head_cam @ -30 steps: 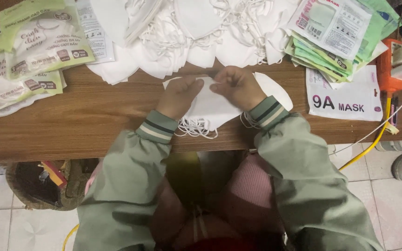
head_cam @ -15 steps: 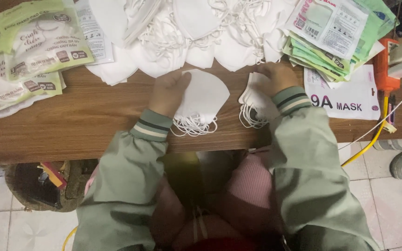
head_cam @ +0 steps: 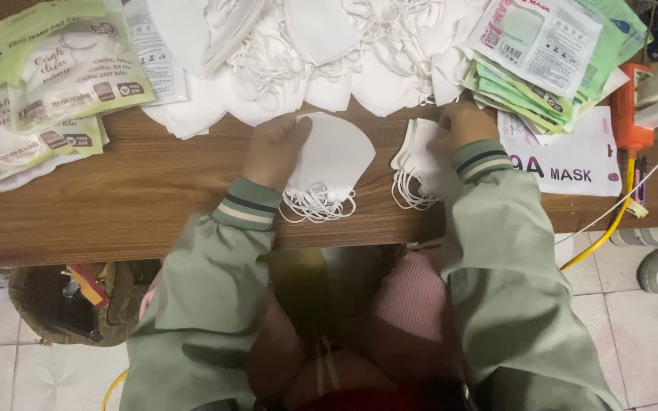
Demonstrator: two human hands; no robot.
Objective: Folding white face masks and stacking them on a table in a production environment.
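white masks in two small stacks near the front edge of the wooden table.

left hand pinches the left stack, thumb on top; right hand rests on the second stack, fingers curled, grip unclear. ear loops hang near the table edge, so a nudge could tip a stack off or snag loops. big mask heap and flat packets cut off at top; right fingertips hidden.
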